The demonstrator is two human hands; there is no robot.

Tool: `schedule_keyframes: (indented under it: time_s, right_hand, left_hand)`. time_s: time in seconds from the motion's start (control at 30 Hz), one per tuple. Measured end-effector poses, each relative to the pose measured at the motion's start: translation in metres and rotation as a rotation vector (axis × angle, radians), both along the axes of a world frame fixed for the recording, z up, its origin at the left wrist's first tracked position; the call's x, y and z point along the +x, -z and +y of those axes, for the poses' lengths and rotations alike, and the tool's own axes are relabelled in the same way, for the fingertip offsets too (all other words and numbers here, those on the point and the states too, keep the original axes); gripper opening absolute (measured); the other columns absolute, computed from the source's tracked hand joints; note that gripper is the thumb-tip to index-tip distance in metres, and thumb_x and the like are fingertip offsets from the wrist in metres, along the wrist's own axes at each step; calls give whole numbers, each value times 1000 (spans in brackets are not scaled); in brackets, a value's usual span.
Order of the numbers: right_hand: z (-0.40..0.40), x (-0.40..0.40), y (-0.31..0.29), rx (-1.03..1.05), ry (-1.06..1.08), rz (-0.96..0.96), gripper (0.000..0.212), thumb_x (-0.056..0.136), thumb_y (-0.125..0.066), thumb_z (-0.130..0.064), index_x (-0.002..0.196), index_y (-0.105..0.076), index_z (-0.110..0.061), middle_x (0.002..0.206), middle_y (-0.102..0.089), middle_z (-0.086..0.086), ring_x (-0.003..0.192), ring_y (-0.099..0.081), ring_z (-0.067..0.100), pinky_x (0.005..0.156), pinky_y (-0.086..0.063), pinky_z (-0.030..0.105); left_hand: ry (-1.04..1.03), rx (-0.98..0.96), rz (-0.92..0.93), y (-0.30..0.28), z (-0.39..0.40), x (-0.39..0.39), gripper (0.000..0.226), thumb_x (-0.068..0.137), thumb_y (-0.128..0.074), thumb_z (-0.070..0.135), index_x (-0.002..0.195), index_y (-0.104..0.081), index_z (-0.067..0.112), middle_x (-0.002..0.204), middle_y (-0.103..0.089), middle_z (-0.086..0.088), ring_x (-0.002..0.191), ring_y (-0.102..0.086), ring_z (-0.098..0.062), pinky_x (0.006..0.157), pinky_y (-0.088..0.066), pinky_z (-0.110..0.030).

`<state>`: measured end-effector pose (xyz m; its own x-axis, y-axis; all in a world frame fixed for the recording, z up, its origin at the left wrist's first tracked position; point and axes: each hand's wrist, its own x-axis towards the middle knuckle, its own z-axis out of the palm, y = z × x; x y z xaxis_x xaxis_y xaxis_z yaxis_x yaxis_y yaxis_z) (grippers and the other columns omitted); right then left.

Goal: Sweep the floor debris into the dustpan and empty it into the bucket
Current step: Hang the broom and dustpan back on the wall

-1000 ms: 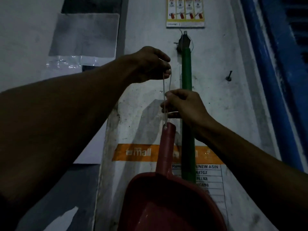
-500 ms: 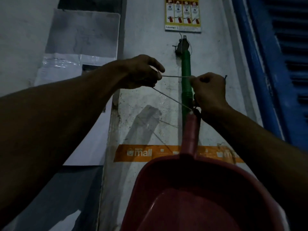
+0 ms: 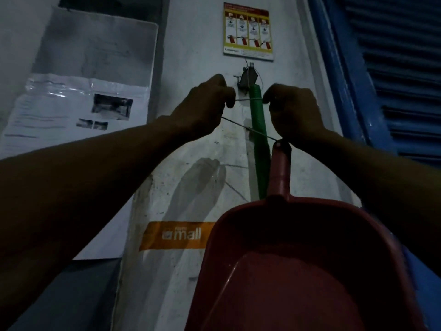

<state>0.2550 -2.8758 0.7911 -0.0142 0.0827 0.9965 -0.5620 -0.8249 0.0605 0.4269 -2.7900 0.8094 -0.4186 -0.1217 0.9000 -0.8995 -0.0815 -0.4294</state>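
Note:
A red dustpan [image 3: 303, 254] hangs upright in front of the white wall, its handle [image 3: 279, 170] pointing up. A thin string loop [image 3: 248, 99] runs from the handle's tip and is stretched level between my hands. My left hand [image 3: 205, 108] pinches one end of the loop, and my right hand [image 3: 294, 111] pinches the other just above the handle. Behind the loop a green broom handle [image 3: 259, 139] hangs from a wall hook [image 3: 247, 78]. No bucket or floor debris is in view.
A yellow instruction sticker [image 3: 248, 32] is stuck on the wall above the hook. Papers in plastic sleeves [image 3: 78, 101] hang at the left. A blue louvered door [image 3: 391, 75] stands at the right. An orange "mall" label [image 3: 177, 235] crosses the wall lower down.
Both hands have risen toward the hook with the string loop, which went from hanging vertical to stretched level between them. The dustpan came up and closer to the camera.

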Motion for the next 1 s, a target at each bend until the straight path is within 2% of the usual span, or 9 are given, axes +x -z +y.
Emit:
schedule_keyframes:
  time_s: [0.07,0.17,0.33,0.43,0.53,0.67,0.77,0.87,1.0]
  right_hand:
    - [-9,-1,-9,-14,29,21,26,94,-53,-10,112,-69,-19,96,-69,5,79,-63,23,63,-48,31]
    - [-22,2,-24,-31,43,31,30,95,-53,-11,120,-67,-21,108,-71,8,92,-67,27,75,-56,37]
    - [-49,5,-62,-42,20,17,32,98,-48,-23,129,-55,-24,118,-63,11,99,-61,29,70,-44,30]
    - [-62,9,-87,-34,0,-4,34,98,-48,-28,132,-53,-24,125,-60,11,107,-59,30,79,-48,35]
    - [-72,13,-108,-45,-18,-22,34,98,-49,-30,131,-52,-23,132,-56,9,117,-54,30,88,-47,41]
    - [-78,17,-132,-25,-88,-38,32,98,-51,-32,128,-54,-22,133,-54,9,119,-52,29,94,-47,43]
    - [-79,22,-139,-10,-136,-39,33,98,-53,-31,129,-56,-20,132,-54,11,118,-53,29,94,-47,40]
    - [-82,23,-132,-12,-123,-29,32,98,-53,-29,128,-57,-18,132,-54,10,121,-50,29,95,-44,38]
    - [-88,23,-109,-80,-154,-46,28,96,-55,-28,122,-62,-20,119,-64,11,109,-60,30,89,-50,38]
  left_hand:
    - [-9,-19,49,-8,-5,-2,25,93,-53,1,114,-63,10,120,-52,-15,102,-55,-32,80,-45,-38]
    - [-21,-77,120,-23,-17,-6,30,94,-52,3,121,-60,11,124,-51,-15,110,-52,-32,85,-41,-35]
    - [-3,-132,229,-52,-44,-15,50,88,-51,-5,134,-51,13,133,-48,-13,122,-45,-30,93,-37,-33]
    - [13,-176,281,-70,-57,-24,56,84,-54,-9,136,-50,11,137,-49,-13,126,-44,-29,98,-38,-34]
    - [34,-201,310,-86,-69,-30,59,82,-56,-10,136,-49,11,138,-49,-13,127,-46,-28,98,-40,-33]
    - [74,-225,343,-104,-75,-31,54,82,-59,-8,132,-52,9,137,-50,-11,125,-47,-26,95,-41,-31]
    - [110,-246,381,-113,-74,-27,52,82,-59,-9,131,-53,9,136,-51,-11,125,-48,-26,96,-42,-31]
    - [125,-206,408,-112,-71,-24,53,80,-62,-8,129,-55,9,134,-54,-10,123,-50,-26,96,-43,-30]
    - [166,-141,413,-95,-62,-19,49,79,-64,-7,125,-59,8,130,-57,-10,117,-55,-25,94,-47,-30]
